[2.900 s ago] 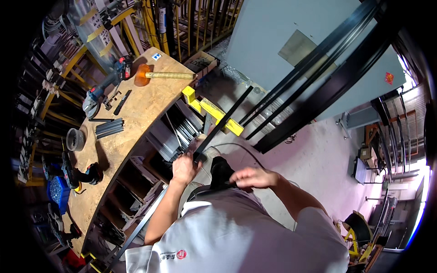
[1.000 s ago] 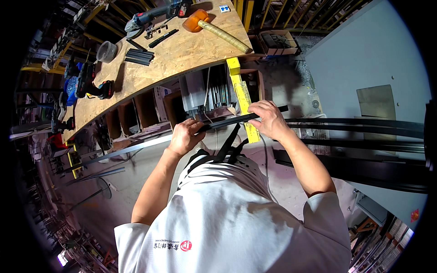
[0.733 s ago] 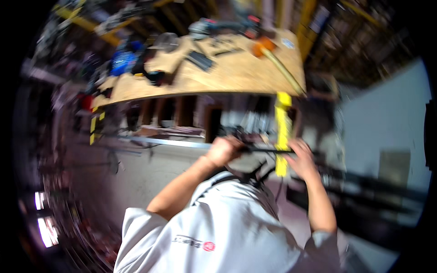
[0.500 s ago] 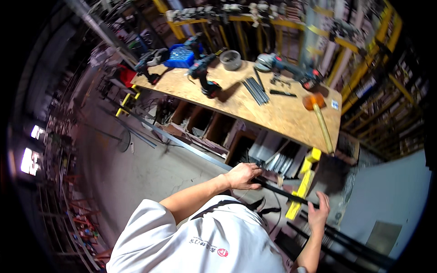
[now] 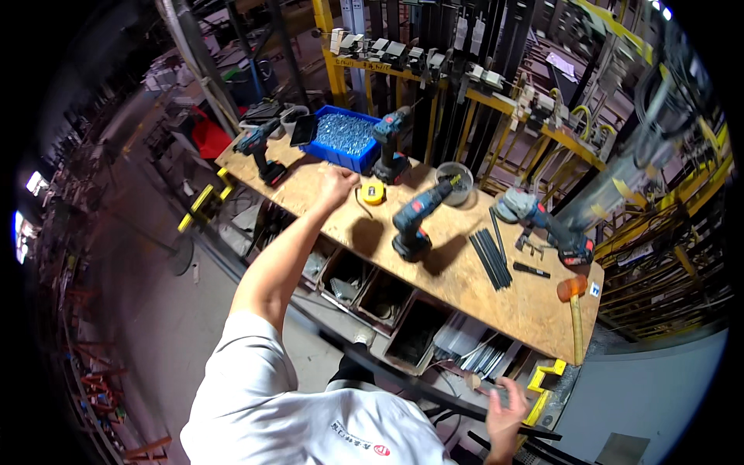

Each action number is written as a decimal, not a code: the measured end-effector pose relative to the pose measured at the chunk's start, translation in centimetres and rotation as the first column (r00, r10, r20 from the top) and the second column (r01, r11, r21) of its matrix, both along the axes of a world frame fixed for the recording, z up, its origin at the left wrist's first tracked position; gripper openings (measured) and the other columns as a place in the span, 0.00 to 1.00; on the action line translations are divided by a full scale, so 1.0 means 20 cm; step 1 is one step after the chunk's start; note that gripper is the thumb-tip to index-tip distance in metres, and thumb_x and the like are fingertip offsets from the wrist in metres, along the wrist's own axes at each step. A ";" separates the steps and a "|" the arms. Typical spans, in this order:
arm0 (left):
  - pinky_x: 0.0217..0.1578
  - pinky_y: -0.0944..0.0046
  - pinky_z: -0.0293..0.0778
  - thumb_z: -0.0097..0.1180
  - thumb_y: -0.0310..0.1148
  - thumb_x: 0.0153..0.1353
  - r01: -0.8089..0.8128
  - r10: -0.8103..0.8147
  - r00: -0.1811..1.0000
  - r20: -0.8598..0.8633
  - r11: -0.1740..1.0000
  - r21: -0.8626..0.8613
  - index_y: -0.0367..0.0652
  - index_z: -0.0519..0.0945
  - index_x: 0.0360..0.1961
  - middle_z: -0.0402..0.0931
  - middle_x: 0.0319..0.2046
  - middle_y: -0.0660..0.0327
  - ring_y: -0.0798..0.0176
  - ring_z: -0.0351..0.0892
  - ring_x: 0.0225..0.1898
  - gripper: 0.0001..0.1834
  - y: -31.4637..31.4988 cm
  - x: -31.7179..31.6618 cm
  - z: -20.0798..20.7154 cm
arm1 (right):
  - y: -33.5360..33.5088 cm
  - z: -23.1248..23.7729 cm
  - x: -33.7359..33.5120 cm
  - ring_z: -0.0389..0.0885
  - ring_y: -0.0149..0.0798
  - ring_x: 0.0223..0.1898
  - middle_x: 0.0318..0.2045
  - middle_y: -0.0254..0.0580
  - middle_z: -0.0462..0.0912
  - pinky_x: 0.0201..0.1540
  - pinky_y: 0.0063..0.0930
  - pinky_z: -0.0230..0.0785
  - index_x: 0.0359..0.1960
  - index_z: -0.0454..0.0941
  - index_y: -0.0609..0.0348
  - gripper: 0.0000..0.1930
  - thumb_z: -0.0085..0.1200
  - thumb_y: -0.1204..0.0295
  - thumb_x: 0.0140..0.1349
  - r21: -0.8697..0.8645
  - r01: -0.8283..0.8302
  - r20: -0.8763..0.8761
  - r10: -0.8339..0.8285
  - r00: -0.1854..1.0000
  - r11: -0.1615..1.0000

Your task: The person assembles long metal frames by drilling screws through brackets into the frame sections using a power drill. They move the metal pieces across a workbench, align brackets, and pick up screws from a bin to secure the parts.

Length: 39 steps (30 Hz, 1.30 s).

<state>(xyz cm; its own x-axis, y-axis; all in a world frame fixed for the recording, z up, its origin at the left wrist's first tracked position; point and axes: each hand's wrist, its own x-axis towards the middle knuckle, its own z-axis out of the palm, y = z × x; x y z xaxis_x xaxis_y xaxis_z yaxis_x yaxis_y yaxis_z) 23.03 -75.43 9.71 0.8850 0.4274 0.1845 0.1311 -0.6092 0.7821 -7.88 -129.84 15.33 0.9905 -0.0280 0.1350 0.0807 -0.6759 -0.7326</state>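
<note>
Yellow tape measure point(image 5: 373, 193) lies on the wooden workbench point(image 5: 457, 271), just beside the left hand point(image 5: 338, 185), which hangs over the bench at the tape's 9 o'clock with fingers curled loosely; whether it grips anything I cannot tell. At the tape's 4 o'clock a blue cordless drill point(image 5: 412, 219) stands on its battery. At 1 o'clock a second drill point(image 5: 391, 143) stands upright, with a blue bin of screws point(image 5: 341, 136) at 11 o'clock. A third drill point(image 5: 260, 151) sits near the bench's far left end. Farther right lie a bundle of dark rods point(image 5: 490, 257) and an orange-headed mallet point(image 5: 573, 310). The right hand point(image 5: 505, 404), at the lower edge, has its fingers spread, touching a long black bar point(image 5: 403, 380) below the bench.
</note>
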 end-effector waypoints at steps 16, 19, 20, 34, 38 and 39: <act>0.53 0.49 0.80 0.48 0.30 0.65 0.403 -0.080 0.861 -0.502 0.709 0.578 0.45 0.87 0.47 0.84 0.50 0.47 0.44 0.85 0.52 0.16 0.78 1.05 -0.09 | 1.46 -0.37 1.09 0.82 0.39 0.51 0.55 0.51 0.80 0.56 0.29 0.74 0.64 0.68 0.70 0.33 0.68 0.81 0.56 0.174 -0.007 -0.095 0.024 0.995 0.985; 0.52 0.49 0.81 0.48 0.30 0.64 0.426 -0.106 0.863 -0.494 0.681 0.596 0.45 0.88 0.44 0.85 0.48 0.48 0.44 0.86 0.50 0.15 0.77 1.08 -0.09 | 1.58 -0.48 1.17 0.81 0.38 0.51 0.54 0.46 0.80 0.57 0.31 0.74 0.61 0.71 0.66 0.30 0.68 0.83 0.56 0.451 0.089 -0.122 -0.038 0.992 0.888; 0.51 0.49 0.81 0.49 0.31 0.64 0.418 -0.134 0.877 -0.462 0.688 0.593 0.44 0.88 0.41 0.86 0.46 0.47 0.44 0.86 0.49 0.14 0.79 1.07 -0.11 | 1.64 -0.45 1.20 0.81 0.38 0.51 0.53 0.46 0.81 0.57 0.32 0.74 0.61 0.71 0.66 0.30 0.68 0.83 0.56 0.446 0.114 -0.122 -0.066 0.990 0.888; 0.41 0.45 0.80 0.50 0.32 0.58 0.450 -0.321 0.887 -0.333 0.440 0.777 0.45 0.85 0.28 0.84 0.31 0.49 0.43 0.85 0.37 0.11 0.95 1.21 -0.39 | 1.56 -0.10 1.04 0.85 0.31 0.41 0.39 0.38 0.87 0.45 0.25 0.78 0.48 0.80 0.64 0.14 0.60 0.85 0.60 0.527 0.024 0.052 -0.060 0.997 0.850; 0.42 0.43 0.82 0.53 0.28 0.56 0.429 -0.294 0.902 -0.316 0.517 0.741 0.40 0.85 0.27 0.85 0.35 0.44 0.39 0.86 0.38 0.08 0.89 1.20 -0.32 | 1.40 0.00 0.71 0.86 0.31 0.42 0.39 0.39 0.87 0.47 0.27 0.79 0.49 0.80 0.61 0.14 0.62 0.82 0.61 0.520 0.037 -0.087 0.010 0.996 0.853; 0.42 0.44 0.82 0.54 0.29 0.55 0.442 -0.300 0.895 -0.330 0.503 0.743 0.40 0.85 0.28 0.85 0.35 0.44 0.39 0.86 0.38 0.08 0.88 1.21 -0.34 | 1.37 0.05 0.64 0.86 0.31 0.42 0.39 0.39 0.87 0.47 0.27 0.80 0.50 0.80 0.61 0.15 0.62 0.81 0.61 0.504 0.040 -0.084 0.003 0.997 0.863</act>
<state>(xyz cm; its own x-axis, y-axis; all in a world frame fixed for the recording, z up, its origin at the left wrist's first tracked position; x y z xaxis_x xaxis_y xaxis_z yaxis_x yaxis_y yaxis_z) 47.14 -57.76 3.01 0.9706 -0.2007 0.1331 -0.1971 -0.9796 -0.0400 4.97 -102.42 16.38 0.9958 -0.0897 0.0192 -0.0003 -0.2129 -0.9771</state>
